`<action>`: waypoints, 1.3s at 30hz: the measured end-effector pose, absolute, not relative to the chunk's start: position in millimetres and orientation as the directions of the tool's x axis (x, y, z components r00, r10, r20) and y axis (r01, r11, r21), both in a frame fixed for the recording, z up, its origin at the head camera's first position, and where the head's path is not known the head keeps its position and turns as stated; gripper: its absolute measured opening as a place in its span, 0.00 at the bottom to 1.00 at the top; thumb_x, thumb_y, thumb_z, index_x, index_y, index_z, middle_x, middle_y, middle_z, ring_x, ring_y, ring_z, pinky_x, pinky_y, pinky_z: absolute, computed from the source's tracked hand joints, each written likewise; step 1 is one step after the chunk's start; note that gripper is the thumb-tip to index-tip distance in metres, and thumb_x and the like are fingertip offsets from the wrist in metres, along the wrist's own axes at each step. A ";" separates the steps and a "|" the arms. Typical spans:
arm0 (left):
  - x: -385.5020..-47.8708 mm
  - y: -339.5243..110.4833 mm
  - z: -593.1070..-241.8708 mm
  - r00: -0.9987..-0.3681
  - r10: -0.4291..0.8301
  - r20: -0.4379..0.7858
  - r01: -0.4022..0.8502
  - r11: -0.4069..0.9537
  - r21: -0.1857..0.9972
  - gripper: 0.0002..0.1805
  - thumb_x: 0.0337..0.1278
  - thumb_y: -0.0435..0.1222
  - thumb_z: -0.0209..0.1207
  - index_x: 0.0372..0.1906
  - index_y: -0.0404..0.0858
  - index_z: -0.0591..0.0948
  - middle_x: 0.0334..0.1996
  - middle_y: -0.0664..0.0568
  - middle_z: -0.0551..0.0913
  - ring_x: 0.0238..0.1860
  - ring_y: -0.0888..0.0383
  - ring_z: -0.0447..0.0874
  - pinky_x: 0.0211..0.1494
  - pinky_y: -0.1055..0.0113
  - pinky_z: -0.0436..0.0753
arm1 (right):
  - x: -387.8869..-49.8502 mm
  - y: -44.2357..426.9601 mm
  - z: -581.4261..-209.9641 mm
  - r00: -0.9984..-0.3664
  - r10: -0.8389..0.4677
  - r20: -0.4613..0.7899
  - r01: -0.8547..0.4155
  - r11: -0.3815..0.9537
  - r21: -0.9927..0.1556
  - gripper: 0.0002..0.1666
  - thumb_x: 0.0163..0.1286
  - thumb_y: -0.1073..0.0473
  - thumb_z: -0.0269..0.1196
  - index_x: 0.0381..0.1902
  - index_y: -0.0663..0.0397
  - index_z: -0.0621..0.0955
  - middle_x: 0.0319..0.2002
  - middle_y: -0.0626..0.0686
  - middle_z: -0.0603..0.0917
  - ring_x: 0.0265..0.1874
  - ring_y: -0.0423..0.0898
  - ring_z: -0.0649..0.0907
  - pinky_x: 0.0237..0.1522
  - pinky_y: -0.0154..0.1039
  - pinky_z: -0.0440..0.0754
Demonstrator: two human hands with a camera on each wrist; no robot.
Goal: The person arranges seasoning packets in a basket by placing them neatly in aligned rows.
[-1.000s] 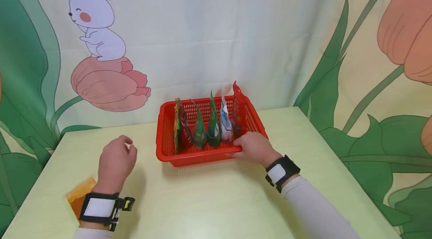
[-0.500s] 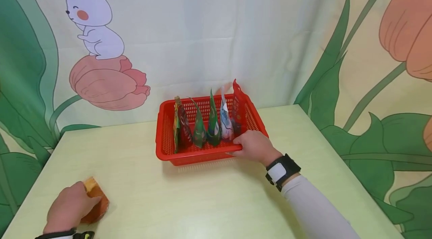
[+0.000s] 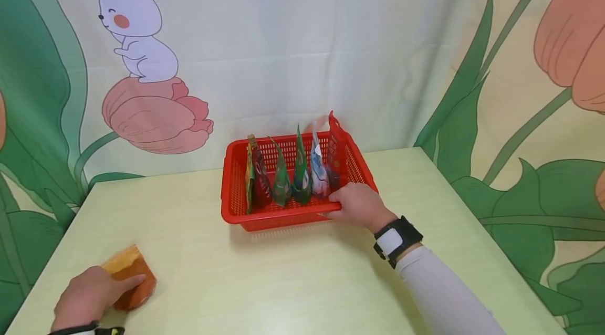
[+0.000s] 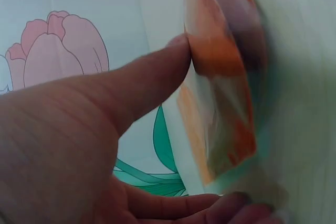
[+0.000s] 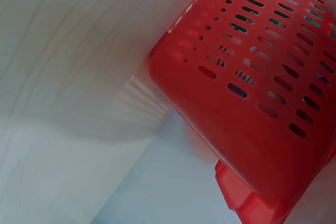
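At the lower left of the head view, my left hand (image 3: 90, 293) holds an orange and yellow packet (image 3: 134, 285) by its left side, thumb across its face. The left wrist view has the thumb against the edge of this shiny packet (image 4: 220, 98), fingers curled below, partly blurred. My right hand (image 3: 360, 206) grips the front rim of a red plastic basket (image 3: 283, 217) near its right corner. Several snack packets stand in a row inside: a yellow-green one (image 3: 249, 180), a dark red one (image 3: 261, 180), green ones (image 3: 301, 175), a blue-white one (image 3: 319, 169) and a red one (image 3: 336, 159).
The pale wooden table (image 3: 246, 282) extends in front of the basket and to both sides. Behind it hangs a cloth backdrop (image 3: 283, 51) printed with a rabbit and tulips. Slotted basket walls (image 5: 247, 77) fill much of the right wrist view.
My left hand has come down and left from above the table onto the orange packet and taken hold of it. My right hand keeps its grip on the basket, which stays in place.
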State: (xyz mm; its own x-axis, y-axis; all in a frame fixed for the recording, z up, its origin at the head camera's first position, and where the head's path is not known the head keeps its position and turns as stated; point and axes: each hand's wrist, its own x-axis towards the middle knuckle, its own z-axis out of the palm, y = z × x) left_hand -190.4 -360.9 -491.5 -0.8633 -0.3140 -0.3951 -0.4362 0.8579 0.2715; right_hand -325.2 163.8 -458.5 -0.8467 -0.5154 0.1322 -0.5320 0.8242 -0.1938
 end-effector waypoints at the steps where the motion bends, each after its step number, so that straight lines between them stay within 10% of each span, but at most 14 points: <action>1: -190.9 -361.4 -491.8 -0.867 -0.311 -0.390 -0.435 0.855 0.284 0.44 0.52 0.70 0.62 0.32 0.28 0.75 0.22 0.49 0.65 0.28 0.51 0.71 0.31 0.64 0.67 | -325.1 163.9 -458.6 -0.847 -0.515 0.134 -0.532 0.824 -0.194 0.11 0.61 0.44 0.74 0.31 0.43 0.88 0.20 0.40 0.81 0.24 0.40 0.78 0.34 0.35 0.76; 8: -191.7 -361.8 -494.3 -0.878 -0.314 -0.361 -0.443 0.818 0.367 0.49 0.48 0.68 0.68 0.43 0.20 0.74 0.29 0.40 0.75 0.34 0.45 0.74 0.34 0.61 0.69 | -326.1 164.2 -459.6 -0.847 -0.514 0.136 -0.532 0.827 -0.184 0.12 0.61 0.43 0.74 0.33 0.43 0.89 0.21 0.40 0.82 0.25 0.40 0.78 0.34 0.34 0.77; 20: -190.1 -332.4 -485.3 -0.896 -0.242 -0.373 -0.443 0.557 0.703 0.58 0.64 0.57 0.64 0.67 0.29 0.34 0.55 0.12 0.58 0.20 0.49 0.87 0.31 0.59 0.88 | -326.2 164.6 -461.9 -0.849 -0.509 0.143 -0.528 0.831 -0.175 0.12 0.62 0.43 0.74 0.28 0.41 0.86 0.19 0.39 0.79 0.24 0.40 0.77 0.33 0.35 0.75; 27: -171.5 -288.9 -468.5 -0.950 -0.219 -0.222 -0.293 0.382 0.876 0.43 0.74 0.45 0.57 0.66 0.39 0.34 0.47 0.24 0.69 0.29 0.48 0.91 0.31 0.55 0.89 | -326.4 159.8 -462.8 -0.842 -0.520 0.146 -0.539 0.821 -0.186 0.12 0.62 0.43 0.74 0.28 0.41 0.86 0.19 0.39 0.80 0.23 0.40 0.77 0.33 0.35 0.75; 32: -166.4 -254.8 -449.0 -0.976 -0.081 -0.201 -0.216 0.256 0.942 0.34 0.78 0.33 0.47 0.66 0.45 0.34 0.67 0.19 0.66 0.51 0.40 0.85 0.36 0.51 0.90 | -325.1 159.5 -460.6 -0.842 -0.520 0.143 -0.540 0.817 -0.202 0.13 0.62 0.41 0.73 0.28 0.41 0.87 0.19 0.38 0.80 0.24 0.39 0.77 0.33 0.35 0.75; 39: -162.4 -195.9 -433.8 -0.982 0.187 -0.035 -0.002 0.173 0.985 0.31 0.78 0.35 0.52 0.68 0.50 0.44 0.64 0.29 0.76 0.50 0.47 0.88 0.46 0.59 0.89 | -317.6 168.4 -454.0 -0.848 -0.482 0.220 -0.525 0.711 -0.468 0.21 0.53 0.32 0.76 0.34 0.37 0.90 0.28 0.37 0.85 0.34 0.40 0.81 0.37 0.38 0.81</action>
